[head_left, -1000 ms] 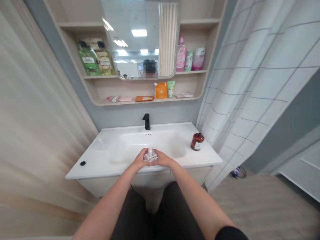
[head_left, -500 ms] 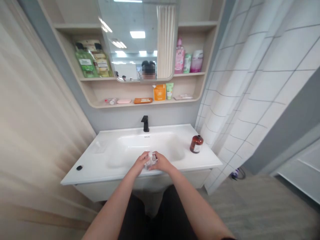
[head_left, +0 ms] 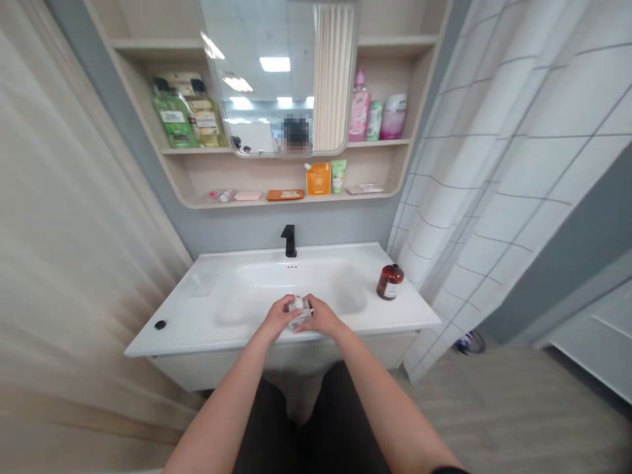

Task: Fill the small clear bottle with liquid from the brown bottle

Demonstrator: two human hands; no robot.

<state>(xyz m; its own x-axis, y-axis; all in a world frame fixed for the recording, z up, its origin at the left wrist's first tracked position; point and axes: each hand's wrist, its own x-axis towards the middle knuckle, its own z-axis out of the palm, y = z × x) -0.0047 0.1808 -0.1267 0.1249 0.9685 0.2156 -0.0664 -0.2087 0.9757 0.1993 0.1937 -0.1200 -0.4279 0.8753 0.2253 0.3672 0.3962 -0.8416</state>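
Judging this small clear bottle (head_left: 300,313) smooth and likely slippery, I'd grip its body, where the fingers of my left hand (head_left: 278,318) and right hand (head_left: 322,316) clamp it above the white table (head_left: 162,336).

At 6 o'clock the clear object (head_left: 299,312) is mostly hidden by the left hand (head_left: 278,317) and the right hand (head_left: 323,315) — what it is can't be told. At 12 o'clock the mirror (head_left: 276,79) is cut off by the top edge, and the head (head_left: 297,135) reflected in it is blurred out. The label on the amber bottle (head_left: 390,283) at 4 o'clock is too small to read. Also at 4 o'clock, a small purple-and-dark thing (head_left: 468,343) on the floor sits partly behind the shower curtain (head_left: 494,197) — too small to tell what it is
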